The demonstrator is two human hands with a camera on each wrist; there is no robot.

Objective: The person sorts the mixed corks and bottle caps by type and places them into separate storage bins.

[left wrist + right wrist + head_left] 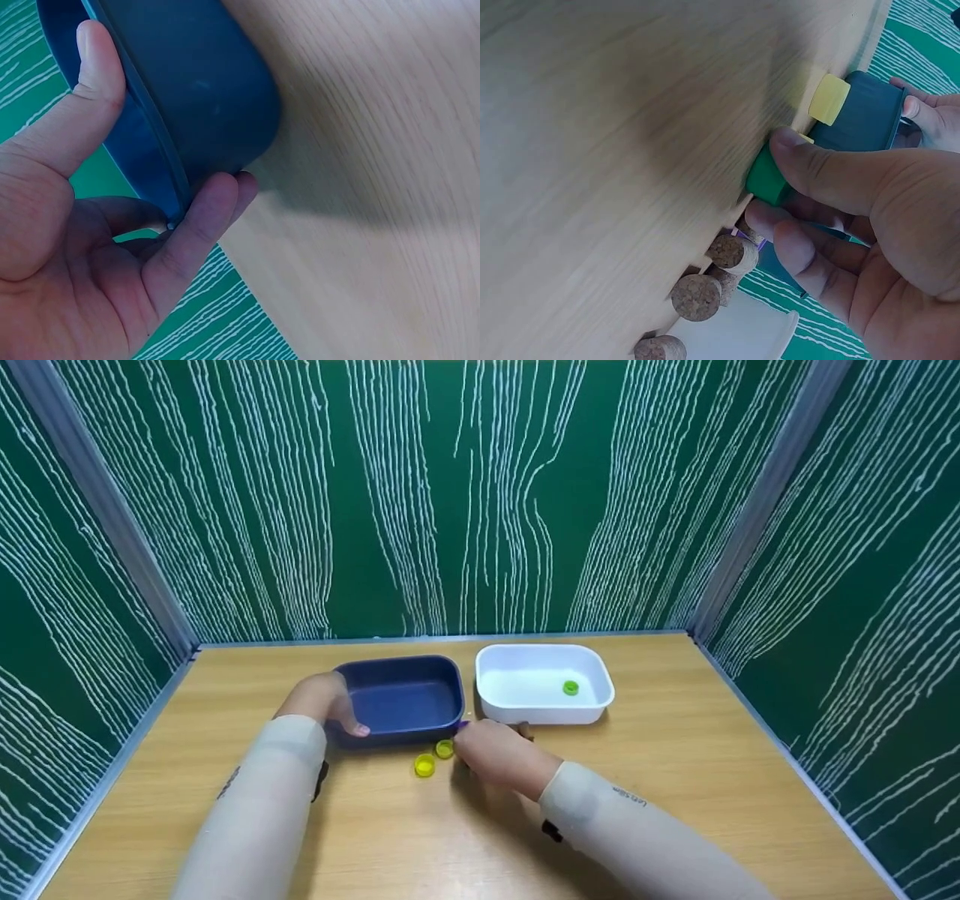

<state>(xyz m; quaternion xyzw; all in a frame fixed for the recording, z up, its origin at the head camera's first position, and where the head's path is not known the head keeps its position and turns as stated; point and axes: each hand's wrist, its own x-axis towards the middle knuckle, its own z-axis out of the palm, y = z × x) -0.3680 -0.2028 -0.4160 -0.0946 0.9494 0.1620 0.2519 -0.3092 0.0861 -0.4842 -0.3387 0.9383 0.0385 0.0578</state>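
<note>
Within the right hand point(495, 754): green cap point(765, 178), pinched between thumb and fingers. The head view hides it; whether it touches the table point(375, 840) cannot be told.
Yellow caps: two, on the table. The farther yellow cap point(445, 748) lies just beside the right hand, in front of the dark blue box point(409, 701); the nearer yellow cap point(424, 766) lies closer to the person.
Dark blue box position: upright on the table, open side up.
Left hand point(321, 701): grips the dark blue box at its left end, thumb at the rim, other fingers against the outer wall.
White box point(517, 682): right of the dark blue box, separated by a narrow gap. A second green cap point(571, 688) lies on its floor.
Corks point(695, 298): several, near the white box.
Purple item point(462, 725): at the right hand, mostly hidden; type cannot be told.
Sleeves point(259, 810): light-coloured, on both forearms.
Walls point(585, 495): green with white wavy lines, at the far, left and right sides.
</note>
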